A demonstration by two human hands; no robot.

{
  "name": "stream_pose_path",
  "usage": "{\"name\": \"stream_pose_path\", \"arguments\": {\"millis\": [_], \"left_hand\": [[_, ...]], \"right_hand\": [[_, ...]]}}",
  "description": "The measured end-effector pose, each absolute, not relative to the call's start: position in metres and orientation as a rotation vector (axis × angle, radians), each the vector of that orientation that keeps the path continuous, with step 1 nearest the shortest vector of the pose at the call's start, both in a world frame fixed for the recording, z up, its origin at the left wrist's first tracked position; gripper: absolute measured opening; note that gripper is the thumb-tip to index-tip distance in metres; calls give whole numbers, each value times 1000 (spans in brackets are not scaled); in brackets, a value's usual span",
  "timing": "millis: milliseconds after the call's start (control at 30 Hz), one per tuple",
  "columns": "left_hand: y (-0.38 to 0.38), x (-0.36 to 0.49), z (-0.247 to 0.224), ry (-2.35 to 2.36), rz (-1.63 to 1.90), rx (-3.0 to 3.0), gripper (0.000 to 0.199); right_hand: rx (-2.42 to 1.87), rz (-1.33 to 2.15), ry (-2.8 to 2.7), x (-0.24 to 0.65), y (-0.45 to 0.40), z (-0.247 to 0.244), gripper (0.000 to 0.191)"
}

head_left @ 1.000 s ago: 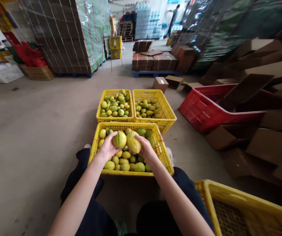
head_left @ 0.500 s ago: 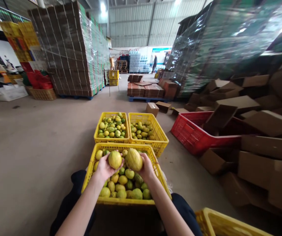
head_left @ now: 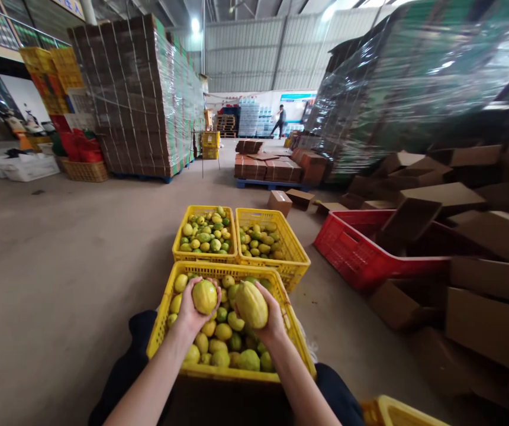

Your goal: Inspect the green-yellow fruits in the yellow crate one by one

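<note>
My left hand (head_left: 191,312) is wrapped round a roundish yellow-green fruit (head_left: 205,297). In my right hand (head_left: 274,316) is a larger, oblong, faintly ribbed yellow fruit (head_left: 251,304), tilted, its kind uncertain. Both are held apart above a yellow plastic crate (head_left: 232,374) between my knees. Many yellow and green fruits (head_left: 223,331) of similar look fill the lower part of that crate; my hands and forearms hide some of them.
Just beyond stand two yellow crates, the left one (head_left: 175,245) fuller of fruit than the right one (head_left: 301,254). A red crate (head_left: 347,248) and heaped cardboard boxes (head_left: 480,319) lie on the right. Another yellow crate (head_left: 392,411) is at bottom right. Wrapped stacks (head_left: 125,100) rise behind; a person (head_left: 280,121) walks far off.
My hands have moved apart. The oblong fruit has come nearer and tilted, while the round one has shifted slightly left. The view has turned slightly, and the distant person is in a striding pose.
</note>
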State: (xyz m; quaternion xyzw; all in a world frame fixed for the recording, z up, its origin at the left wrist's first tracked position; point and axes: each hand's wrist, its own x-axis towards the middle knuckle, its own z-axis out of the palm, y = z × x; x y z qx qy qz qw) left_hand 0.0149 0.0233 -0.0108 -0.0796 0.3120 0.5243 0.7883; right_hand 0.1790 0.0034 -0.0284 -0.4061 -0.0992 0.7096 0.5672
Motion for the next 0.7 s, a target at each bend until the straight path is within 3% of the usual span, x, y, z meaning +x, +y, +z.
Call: {"name": "stream_pose_path", "arguments": {"millis": [333, 567, 700], "left_hand": [[30, 16, -19, 669, 1098, -225, 7], [31, 16, -18, 691, 1115, -266, 12], [32, 15, -20, 702, 1152, -282, 13]], "right_hand": [[-1025, 1687, -98, 178, 9, -31, 28], [-1056, 1635, -132, 173, 5, -25, 11], [-1060, 1688, -119, 177, 6, -32, 17]]}}
